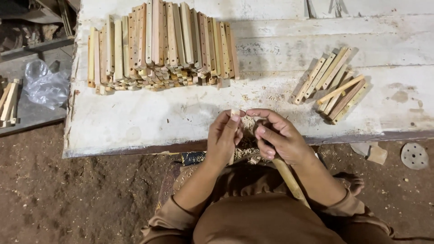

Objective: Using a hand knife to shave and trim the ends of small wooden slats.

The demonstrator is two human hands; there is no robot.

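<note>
My left hand [223,137] is shut on a short wooden stick [234,113], held upright at the near edge of a white worn board [181,113]. My right hand [279,138] is closed around a tool with a long wooden handle [291,180] that runs down toward my lap; its tip meets the stick and is hidden by my fingers. Wood shavings [246,124] lie on the board just behind both hands.
A large stack of drilled wooden sticks [158,45] stands at the board's back left. A smaller heap of sticks [333,88] lies to the right. A clear plastic bag [43,83] and more sticks [9,101] sit at far left. A round perforated disc [414,156] lies on the dirt floor.
</note>
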